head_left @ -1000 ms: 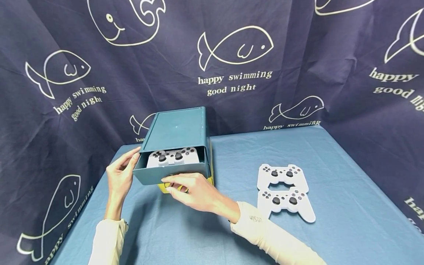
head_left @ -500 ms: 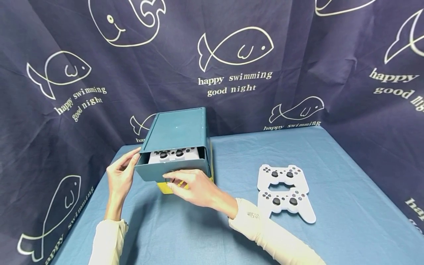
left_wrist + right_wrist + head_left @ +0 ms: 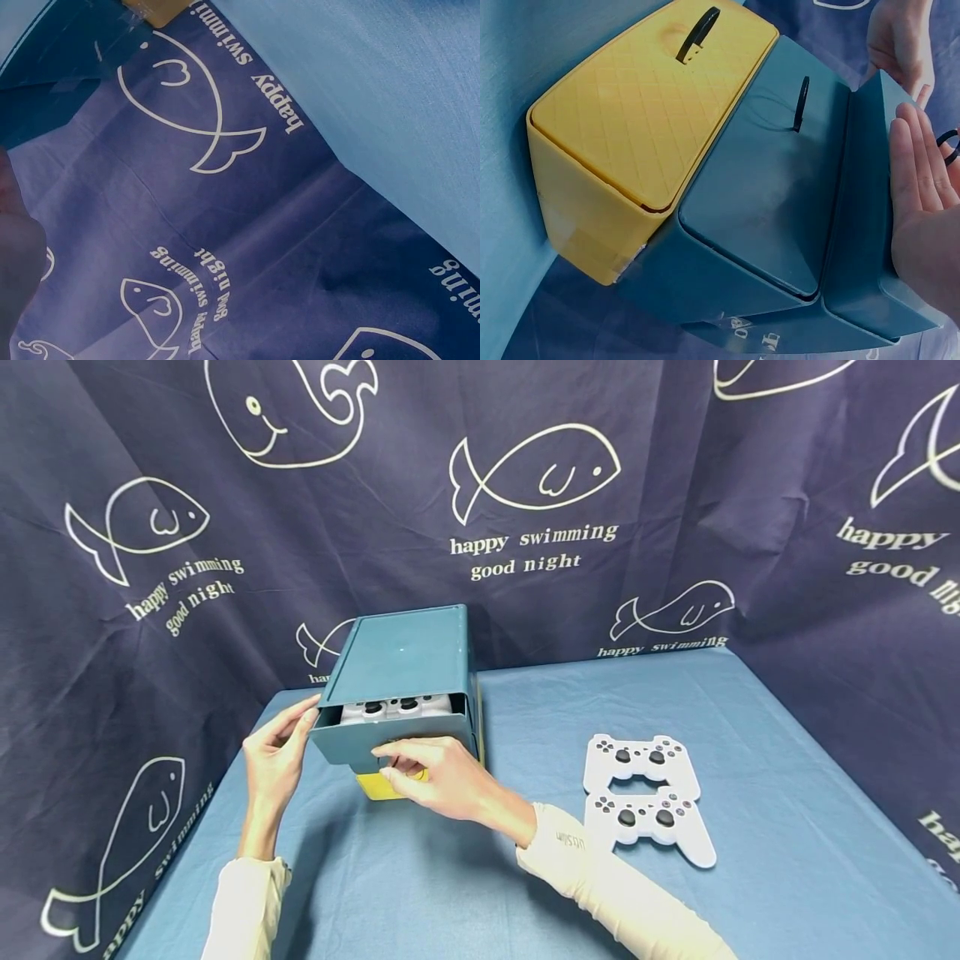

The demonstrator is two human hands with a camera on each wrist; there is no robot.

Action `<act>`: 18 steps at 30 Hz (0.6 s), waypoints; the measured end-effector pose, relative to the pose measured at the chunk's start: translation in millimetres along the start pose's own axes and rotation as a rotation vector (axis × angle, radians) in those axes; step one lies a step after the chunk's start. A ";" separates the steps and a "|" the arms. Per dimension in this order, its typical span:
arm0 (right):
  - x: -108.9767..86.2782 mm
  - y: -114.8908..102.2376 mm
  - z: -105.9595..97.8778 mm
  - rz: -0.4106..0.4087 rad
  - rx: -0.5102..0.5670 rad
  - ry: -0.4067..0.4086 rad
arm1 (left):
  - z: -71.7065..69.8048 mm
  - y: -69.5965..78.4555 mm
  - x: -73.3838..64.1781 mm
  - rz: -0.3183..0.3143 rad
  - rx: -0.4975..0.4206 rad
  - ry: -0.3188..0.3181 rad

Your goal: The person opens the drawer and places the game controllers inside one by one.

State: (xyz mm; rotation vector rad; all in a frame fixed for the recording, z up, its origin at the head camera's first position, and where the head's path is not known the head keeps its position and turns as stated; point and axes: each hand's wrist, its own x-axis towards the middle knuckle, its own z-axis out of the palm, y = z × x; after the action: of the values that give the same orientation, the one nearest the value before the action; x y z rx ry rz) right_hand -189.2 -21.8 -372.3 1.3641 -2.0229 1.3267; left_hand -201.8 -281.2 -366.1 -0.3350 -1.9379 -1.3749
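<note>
A small teal drawer cabinet (image 3: 408, 652) stands at the back left of the table. Its top drawer (image 3: 337, 745) is partly pulled out, with a white game controller (image 3: 390, 713) showing inside. My right hand (image 3: 450, 781) rests at the drawer front; the right wrist view shows straight fingers (image 3: 919, 169) flat against it, beside a black ring pull (image 3: 940, 142). At the cabinet's left front corner, my left hand (image 3: 276, 760) touches the side with extended fingers, its thumb near the front edge. In the left wrist view, only a dark part of that hand shows.
Two more white controllers (image 3: 645, 757) lie on the blue tablecloth (image 3: 532, 727) at the right, one in front of the other. Below the top drawer are a shut teal drawer (image 3: 772, 180) and a yellow drawer (image 3: 649, 105), each with a black pull. A printed curtain (image 3: 540, 602) stands behind.
The top drawer has slid inward, and less of the controller inside shows. My right hand has moved away from me with it. My left hand has stayed at the corner.
</note>
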 end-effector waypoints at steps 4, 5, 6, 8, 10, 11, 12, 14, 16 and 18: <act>1.0 1.5 -0.7 0.003 0.011 0.001 | -0.1 -0.5 -0.1 -0.011 -0.008 -0.004; 1.2 1.8 -0.9 0.005 0.013 0.000 | -0.2 -0.6 -0.3 -0.014 -0.009 -0.005; 1.4 2.1 -0.9 0.008 0.015 -0.002 | -0.3 -0.5 -0.4 -0.017 -0.012 -0.006; 1.8 2.9 -1.0 0.011 0.020 -0.005 | -0.6 0.0 -0.8 -0.020 -0.016 -0.008; 2.1 3.8 -1.1 0.014 0.023 -0.007 | -0.8 0.6 -0.9 -0.022 -0.019 -0.011; 2.2 4.2 -1.1 0.015 0.023 -0.007 | -0.8 0.6 -1.0 -0.022 -0.018 -0.012; 2.4 4.5 -1.1 0.016 0.023 -0.008 | -0.9 0.6 -1.0 -0.022 -0.017 -0.012; 2.8 4.9 -1.2 0.016 0.018 -0.009 | -0.8 0.6 -1.0 -0.021 -0.013 -0.011; 3.5 5.0 -1.2 0.015 0.008 -0.007 | -0.8 0.6 -1.0 -0.020 -0.006 -0.010; 4.4 5.2 -1.2 0.014 0.003 -0.004 | -0.7 0.7 -1.0 -0.020 -0.002 -0.007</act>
State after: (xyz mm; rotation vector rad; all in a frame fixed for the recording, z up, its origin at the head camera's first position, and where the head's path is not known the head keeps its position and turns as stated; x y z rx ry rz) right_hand -196.0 -22.6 -371.2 1.3565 -2.0376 1.3344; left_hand -200.3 -281.4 -366.1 -0.3232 -1.9507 -1.3900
